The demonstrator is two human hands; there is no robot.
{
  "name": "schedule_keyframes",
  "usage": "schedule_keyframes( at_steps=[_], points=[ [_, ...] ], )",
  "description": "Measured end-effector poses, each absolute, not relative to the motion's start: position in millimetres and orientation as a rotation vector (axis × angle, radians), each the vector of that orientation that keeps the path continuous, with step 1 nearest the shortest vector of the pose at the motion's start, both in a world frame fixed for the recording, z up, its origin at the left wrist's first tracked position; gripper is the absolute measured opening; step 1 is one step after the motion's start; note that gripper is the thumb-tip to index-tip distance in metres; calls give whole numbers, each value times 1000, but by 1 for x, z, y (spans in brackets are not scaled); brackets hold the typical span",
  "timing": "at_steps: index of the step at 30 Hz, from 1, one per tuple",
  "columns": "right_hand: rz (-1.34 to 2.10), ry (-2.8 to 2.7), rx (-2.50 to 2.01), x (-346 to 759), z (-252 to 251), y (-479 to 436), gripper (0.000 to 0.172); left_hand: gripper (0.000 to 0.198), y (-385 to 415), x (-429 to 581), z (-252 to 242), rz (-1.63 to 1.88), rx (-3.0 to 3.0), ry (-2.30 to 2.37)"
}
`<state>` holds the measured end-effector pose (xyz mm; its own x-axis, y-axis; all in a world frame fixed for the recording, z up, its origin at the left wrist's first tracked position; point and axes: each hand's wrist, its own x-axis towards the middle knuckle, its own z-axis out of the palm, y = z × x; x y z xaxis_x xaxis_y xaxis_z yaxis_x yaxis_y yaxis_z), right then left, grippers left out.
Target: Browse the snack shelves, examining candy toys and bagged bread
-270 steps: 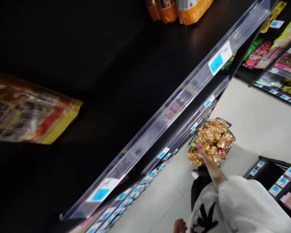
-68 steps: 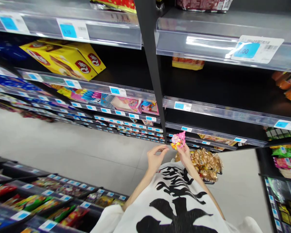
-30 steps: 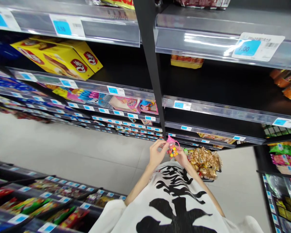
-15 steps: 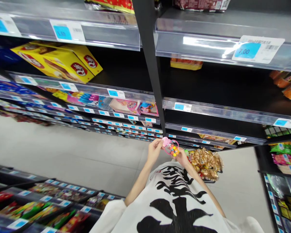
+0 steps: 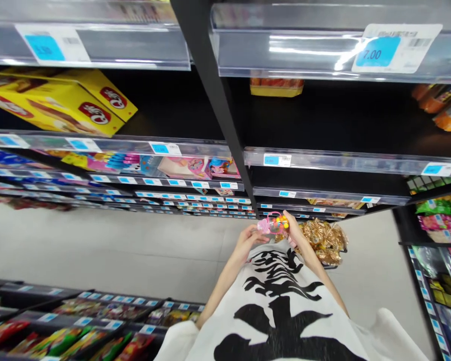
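Note:
A small clear candy bottle [image 5: 277,223] with a pink top and a pink loop lies sideways in front of my shirt. Red, orange and yellow candies show through its wall. My right hand [image 5: 293,228] grips it by the candy-filled end. At the pink top is my left hand [image 5: 248,237], its fingers stretched out and apart; whether they touch the top I cannot tell. Just beyond my right forearm, a dark basket [image 5: 346,246] holds gold-wrapped packages [image 5: 323,238], partly hidden by the arm.
Tall black shelves [image 5: 206,90] with clear price rails stand before me, carrying a yellow box [image 5: 97,103] and pink toy-like packs [image 5: 188,167]. Low bins of snack bags [image 5: 60,333] are at lower left. Another rack [image 5: 409,225] rises at right. Grey tiled floor [image 5: 154,245] lies between.
The candy bottle has turned from slanted to nearly level and shifted slightly right. My left fingers have loosened from their pinch on the pink top. The view has moved closer to the shelves.

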<state>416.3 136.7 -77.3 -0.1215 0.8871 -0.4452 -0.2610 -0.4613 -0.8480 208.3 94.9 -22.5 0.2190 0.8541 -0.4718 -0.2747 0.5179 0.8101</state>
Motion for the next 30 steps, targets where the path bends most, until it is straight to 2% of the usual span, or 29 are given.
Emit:
schedule_keyframes(
  at_steps=[3, 10, 18, 30],
  points=[
    [1641, -790, -1281, 413, -72, 138, 48, 39, 94, 213, -22, 860, 645, 1072],
    [1430, -793, -1297, 412, -66, 139, 47, 51, 94, 222, -21, 704, 686, 1033],
    [1467, -719, -1255, 415, -67, 135, 41, 55, 86, 228, -33, 649, 714, 1019],
    [1477, -733, -1283, 411, -62, 136, 45, 50, 87, 222, -34, 679, 744, 1020]
  ],
)
